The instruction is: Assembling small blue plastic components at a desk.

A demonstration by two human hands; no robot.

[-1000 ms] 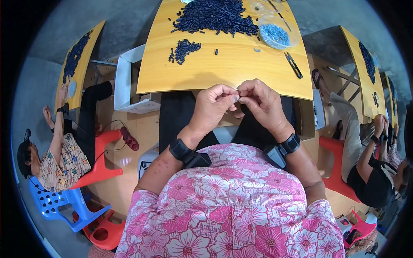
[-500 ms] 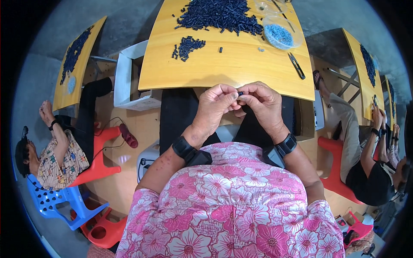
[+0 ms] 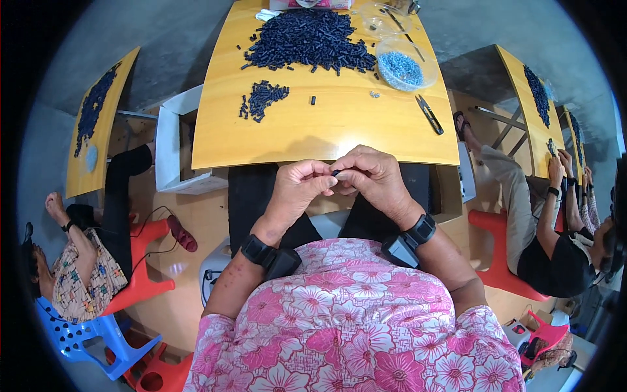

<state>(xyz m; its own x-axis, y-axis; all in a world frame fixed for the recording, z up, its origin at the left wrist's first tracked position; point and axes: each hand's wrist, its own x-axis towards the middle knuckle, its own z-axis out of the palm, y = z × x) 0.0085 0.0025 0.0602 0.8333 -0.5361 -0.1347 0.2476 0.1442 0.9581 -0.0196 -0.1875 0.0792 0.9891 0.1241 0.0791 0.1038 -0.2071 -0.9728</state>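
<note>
My left hand (image 3: 297,191) and my right hand (image 3: 372,178) meet fingertip to fingertip just below the near edge of the yellow table (image 3: 326,134). Together they pinch one small dark blue piece (image 3: 336,172). Both wrists wear black bands. On the table lie a big heap of dark blue pieces (image 3: 307,40) at the far side and a smaller pile (image 3: 263,98) to its left. A clear bowl of light blue bits (image 3: 401,65) stands at the far right.
Black snips (image 3: 429,114) lie near the table's right edge. A white box (image 3: 176,150) stands left of the table. A person sits on a red stool at the left, and other people sit at yellow tables (image 3: 537,98) at the right.
My hands stay together at the table's near edge, working the small piece between the fingertips. The person at the left has shifted an arm.
</note>
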